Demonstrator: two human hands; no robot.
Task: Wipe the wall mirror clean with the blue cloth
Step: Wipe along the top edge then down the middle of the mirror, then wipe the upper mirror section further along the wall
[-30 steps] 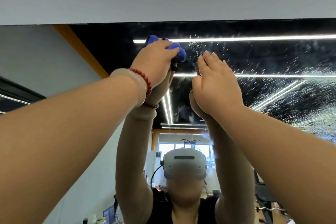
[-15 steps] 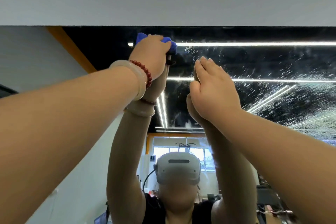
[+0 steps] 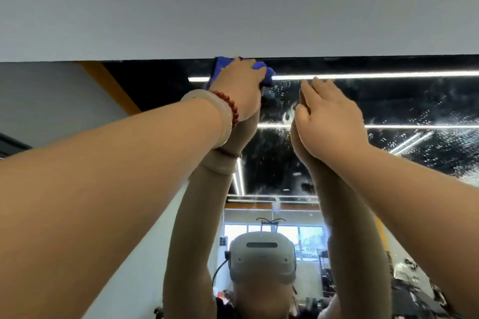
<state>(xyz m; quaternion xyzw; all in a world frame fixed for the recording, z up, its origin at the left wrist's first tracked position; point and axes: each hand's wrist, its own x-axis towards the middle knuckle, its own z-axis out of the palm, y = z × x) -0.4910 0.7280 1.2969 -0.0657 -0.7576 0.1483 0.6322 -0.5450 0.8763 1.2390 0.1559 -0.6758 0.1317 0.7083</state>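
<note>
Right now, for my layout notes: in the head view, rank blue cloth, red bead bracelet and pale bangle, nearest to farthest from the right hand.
1. blue cloth, up-left of the right hand, gripped by the left hand.
2. red bead bracelet, farther left, on that wrist.
3. pale bangle, leftmost, beside the bracelet.

Wall (image 3: 233, 2): plain pale grey, unbroken, filling the frame at 12 o'clock.
Seen in reflection below it:
Ceiling (image 3: 155, 85): black, spanning 10 to 3 o'clock.
Light strips (image 3: 388, 74): white, linear, lit; several cross the ceiling toward 3 o'clock.
Orange band (image 3: 111, 88): diagonal, at 10 o'clock, edging a grey side wall (image 3: 51, 101) at 9 o'clock.
Windows (image 3: 287, 233): bright, at 6 o'clock, at the far end.
</note>
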